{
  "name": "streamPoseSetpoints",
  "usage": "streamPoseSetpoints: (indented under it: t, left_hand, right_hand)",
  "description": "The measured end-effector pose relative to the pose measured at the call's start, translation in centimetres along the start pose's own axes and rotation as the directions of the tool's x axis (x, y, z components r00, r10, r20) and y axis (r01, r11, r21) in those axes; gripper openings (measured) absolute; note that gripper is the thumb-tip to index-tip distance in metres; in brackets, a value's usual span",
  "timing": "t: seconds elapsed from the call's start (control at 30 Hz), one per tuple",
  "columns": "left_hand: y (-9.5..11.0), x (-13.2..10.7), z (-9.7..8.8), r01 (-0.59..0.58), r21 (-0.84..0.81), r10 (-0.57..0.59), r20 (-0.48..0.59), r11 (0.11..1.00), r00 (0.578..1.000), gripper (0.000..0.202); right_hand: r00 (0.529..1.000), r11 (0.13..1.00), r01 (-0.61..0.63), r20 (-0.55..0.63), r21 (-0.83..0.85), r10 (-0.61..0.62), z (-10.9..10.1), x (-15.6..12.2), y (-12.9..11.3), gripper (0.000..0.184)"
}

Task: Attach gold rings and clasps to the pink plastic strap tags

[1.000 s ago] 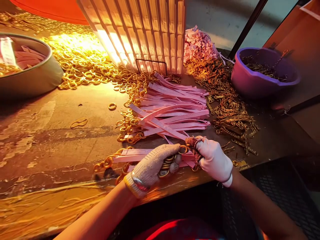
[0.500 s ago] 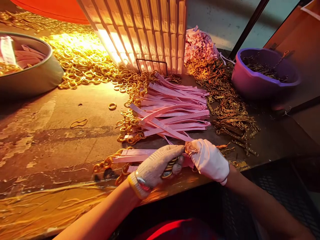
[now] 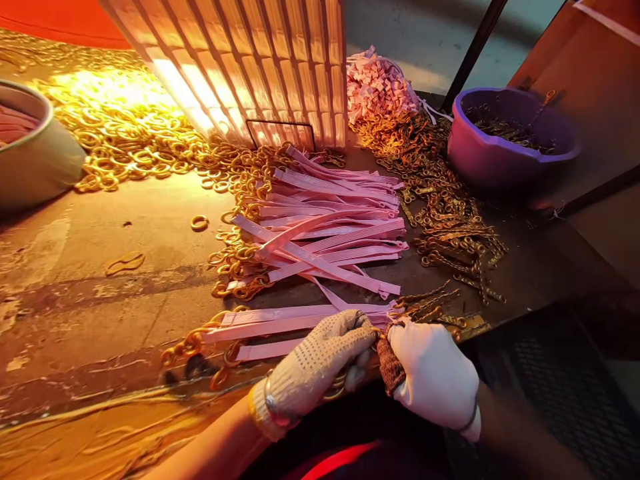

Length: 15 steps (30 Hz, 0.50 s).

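My left hand [image 3: 320, 357], in a pale knitted glove with dark grip dots, is closed around several brass-coloured rings [image 3: 336, 387] partly hidden in its fingers. My right hand [image 3: 430, 370], in a white glove with brown knit at the fingers, pinches beside the left fingertips. A small golden bit shows between the two hands, too small to name. Just beyond them, pink straps [image 3: 280, 315] lie on the table with brass rings and clasps [image 3: 187, 343] at their left ends. A larger pile of pink straps [image 3: 330, 227] lies farther back.
Loose brass rings [image 3: 130, 140] are heaped at the back left beside a round basin [image 3: 45, 167]. Twisted metal links [image 3: 445, 220] lie to the right, near a purple tub [image 3: 500, 157]. A ribbed panel [image 3: 260, 67] stands behind the straps; pink pieces [image 3: 380, 87] are heaped beside it.
Both hands have come lower, nearer my body, uncovering the ends of the crossed strap. My right hand has turned, showing more brown knit. The view has shifted right.
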<state>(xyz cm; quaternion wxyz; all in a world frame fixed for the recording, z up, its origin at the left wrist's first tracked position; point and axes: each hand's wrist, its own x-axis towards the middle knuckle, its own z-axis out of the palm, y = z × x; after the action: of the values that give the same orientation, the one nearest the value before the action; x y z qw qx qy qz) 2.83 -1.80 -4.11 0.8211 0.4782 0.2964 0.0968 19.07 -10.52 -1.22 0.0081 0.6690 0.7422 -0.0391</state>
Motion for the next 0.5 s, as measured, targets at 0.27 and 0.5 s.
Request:
streamPoseSetpoints:
  t: [0.27,0.5]
  left_hand:
    - [2.3,3.4,-0.5,-0.187,0.654,0.369,-0.152,0.733,0.917,0.017]
    - [2.6,6.0,-1.2,0.151,0.899,0.348,-0.307,0.410,0.886,0.024]
  right_hand:
    - [0.955,0.939,-0.125,-0.217,0.321,0.201,2.7,-1.9,2.7,0.019]
    - [0.929,0.899,-0.178,-0.232,0.399,0.287,3.1,-0.8,3.2,0.050]
